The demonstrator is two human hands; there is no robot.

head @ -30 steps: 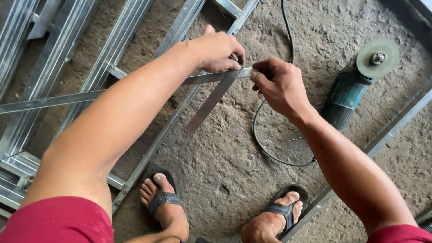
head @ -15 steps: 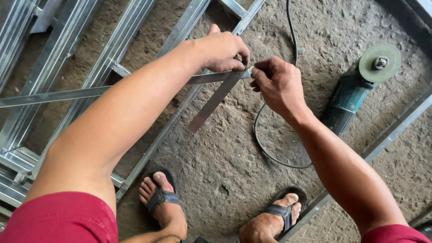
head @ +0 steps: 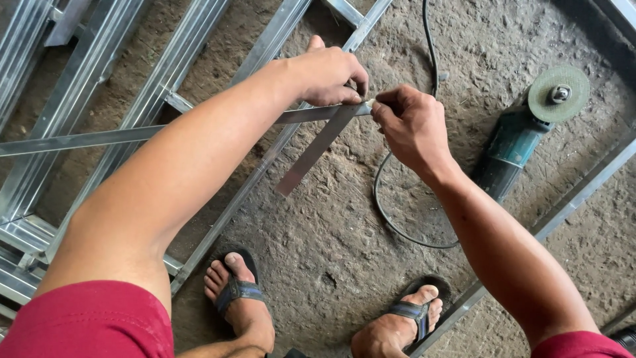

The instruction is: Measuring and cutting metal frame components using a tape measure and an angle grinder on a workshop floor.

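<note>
- The right hand sits slightly higher and closer to the left hand than a second ago; its pinched fingertips now meet the left hand's fingertips at the bend of the metal strip.
- The short, folded-down end of the strip hangs a little steeper, pointing down and left toward the near side.
- The angle grinder on the right appears slightly farther up and right in view, as the head camera has shifted a touch.
- The left foot in its sandal shows a bit more of the toes at the near edge.
</note>
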